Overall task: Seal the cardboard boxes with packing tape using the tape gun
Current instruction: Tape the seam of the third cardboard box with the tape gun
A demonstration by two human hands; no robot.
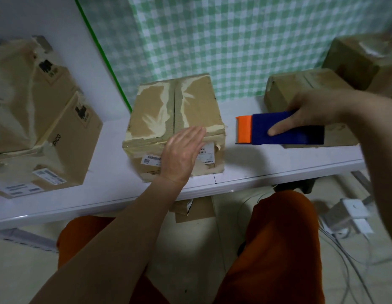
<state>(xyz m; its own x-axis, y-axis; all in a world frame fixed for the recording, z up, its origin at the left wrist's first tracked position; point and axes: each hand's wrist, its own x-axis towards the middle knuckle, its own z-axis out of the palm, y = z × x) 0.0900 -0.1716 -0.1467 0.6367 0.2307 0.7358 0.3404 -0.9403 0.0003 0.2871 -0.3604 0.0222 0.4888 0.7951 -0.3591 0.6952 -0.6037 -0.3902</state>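
Right hand (pixel 315 110) is gripping the tape gun (pixel 280 130) beside the box (pixel 159 115); left hand (pixel 181 150) is lying flat, fingers straight, against its near edge.

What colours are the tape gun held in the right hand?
The plastic tape gun has a dark blue body and an orange front end, gripped by the right hand; seen in the head view.

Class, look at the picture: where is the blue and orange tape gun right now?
In the head view, the tape gun is right of centre, held in the right hand above the white table, between the middle box and a box on the right.
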